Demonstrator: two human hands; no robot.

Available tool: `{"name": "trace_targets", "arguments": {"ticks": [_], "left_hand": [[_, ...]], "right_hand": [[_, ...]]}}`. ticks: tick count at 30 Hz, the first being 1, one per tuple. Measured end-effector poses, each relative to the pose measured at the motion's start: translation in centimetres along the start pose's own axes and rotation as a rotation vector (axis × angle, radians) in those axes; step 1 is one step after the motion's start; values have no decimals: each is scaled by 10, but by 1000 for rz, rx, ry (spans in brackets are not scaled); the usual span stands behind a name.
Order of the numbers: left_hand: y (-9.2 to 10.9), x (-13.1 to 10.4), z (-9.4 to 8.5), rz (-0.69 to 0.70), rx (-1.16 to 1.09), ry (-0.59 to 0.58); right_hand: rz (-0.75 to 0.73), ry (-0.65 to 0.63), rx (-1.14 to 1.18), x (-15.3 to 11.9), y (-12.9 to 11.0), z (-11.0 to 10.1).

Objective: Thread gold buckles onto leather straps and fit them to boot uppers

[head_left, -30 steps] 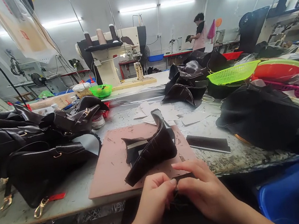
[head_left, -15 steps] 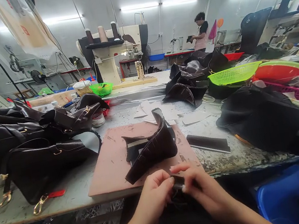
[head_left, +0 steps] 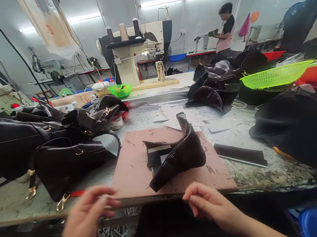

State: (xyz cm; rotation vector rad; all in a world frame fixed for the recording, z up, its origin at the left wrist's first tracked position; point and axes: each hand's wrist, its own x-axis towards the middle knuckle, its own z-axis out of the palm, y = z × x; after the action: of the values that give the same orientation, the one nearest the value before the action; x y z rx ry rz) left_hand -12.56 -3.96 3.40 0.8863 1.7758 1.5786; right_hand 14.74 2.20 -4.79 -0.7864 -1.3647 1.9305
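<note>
My left hand (head_left: pixel 93 209) is over the table's front edge on the left, fingers apart and blurred by motion; a tiny pale speck at its fingertips is too small to name. My right hand (head_left: pixel 206 203) is closed in a pinch just below the front edge. A small dark leather piece seems to be in it, hardly visible against the dark lap. Beyond both hands, a curved dark brown leather bag part (head_left: pixel 182 153) with stitched edges stands tilted on a pink board (head_left: pixel 130 171). A dark leather strip (head_left: pixel 239 153) with a white edge lies right of the board.
Dark leather bags (head_left: pixel 69 164) with gold clasps crowd the left. White paper pieces (head_left: pixel 176 115) lie behind the board. A sewing machine (head_left: pixel 137 45) stands at the back. A green basket (head_left: pixel 275 76) and black material (head_left: pixel 302 135) are right. A co-worker (head_left: pixel 224 30) stands far back.
My hands have come apart: the left moved away to the left, leaving the small dark piece with the right. The view has turned slightly left. The bag part stays on the board.
</note>
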Motion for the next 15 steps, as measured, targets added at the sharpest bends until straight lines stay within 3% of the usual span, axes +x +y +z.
{"name": "trace_targets", "arguments": {"ticks": [2, 4, 6, 11, 15], "left_hand": [[-17, -4, 5, -122, 182, -352], [-38, -12, 18, -147, 359, -712], [-61, -19, 36, -129, 447, -913], [-111, -28, 85, -337, 241, -991], [-124, -32, 109, -373, 146, -1086]], "right_hand": [[12, -9, 34, 5, 0, 5], [9, 29, 97, 8, -2, 6], [-8, 75, 129, 8, -4, 4], [-28, 134, 149, -1, -3, 5], [-40, 164, 100, -9, -3, 4]]}}
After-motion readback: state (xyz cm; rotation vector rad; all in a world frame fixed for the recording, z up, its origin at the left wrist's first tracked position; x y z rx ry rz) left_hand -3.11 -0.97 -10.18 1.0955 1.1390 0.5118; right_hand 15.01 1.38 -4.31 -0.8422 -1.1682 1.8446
